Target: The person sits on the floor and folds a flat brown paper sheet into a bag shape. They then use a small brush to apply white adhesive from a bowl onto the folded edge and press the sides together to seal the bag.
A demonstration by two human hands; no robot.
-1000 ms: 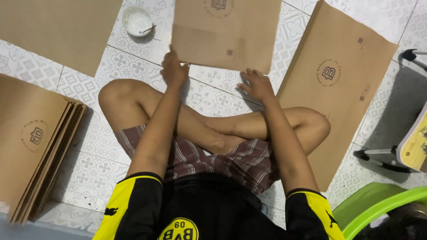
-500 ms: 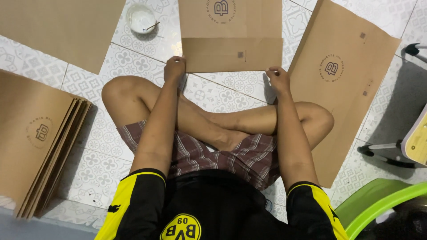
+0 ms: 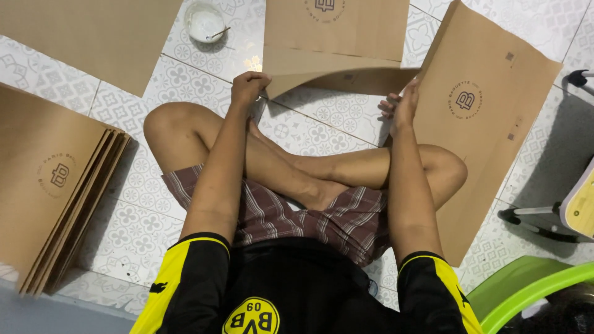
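Both hands are gripping the paper sheet — left hand fisted, right hand pinching — bottom flap lifting, fold unfinished; a stack is waiting.

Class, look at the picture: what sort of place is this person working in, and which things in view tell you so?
Probably a home floor used as an informal paper-bag workshop: patterned floor tiles, a stack of brown paper bags, and a small white bowl, perhaps of glue.

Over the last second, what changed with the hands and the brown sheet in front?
Both hands, left and right, moved from pressing the sheet flat to lifting its near edge, which now curls up off the tiles in a fold. The stack, bowl and the sheet on the right stayed put.
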